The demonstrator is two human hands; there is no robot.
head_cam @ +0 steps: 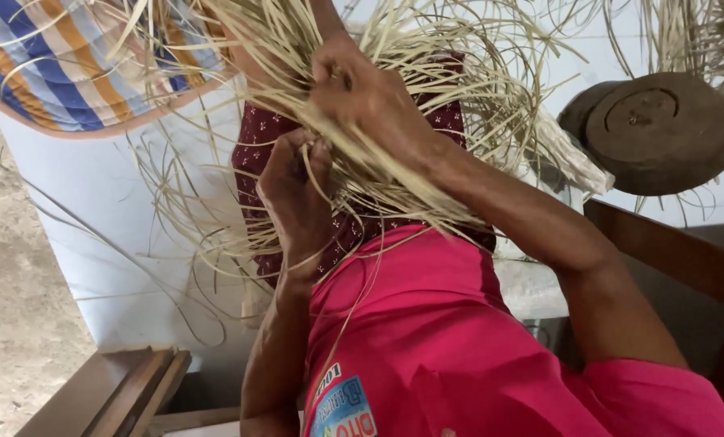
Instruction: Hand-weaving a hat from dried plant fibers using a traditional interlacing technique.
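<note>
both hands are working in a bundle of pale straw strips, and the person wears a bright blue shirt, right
Not quite: the shirt is bright pink, not blue, as the head view shows. The rest holds: the left hand and right hand are both in the bundle of pale straw strips.

A round dark wooden block (pixel 660 131) sits beside striped cloth (pixel 54 65).
</note>
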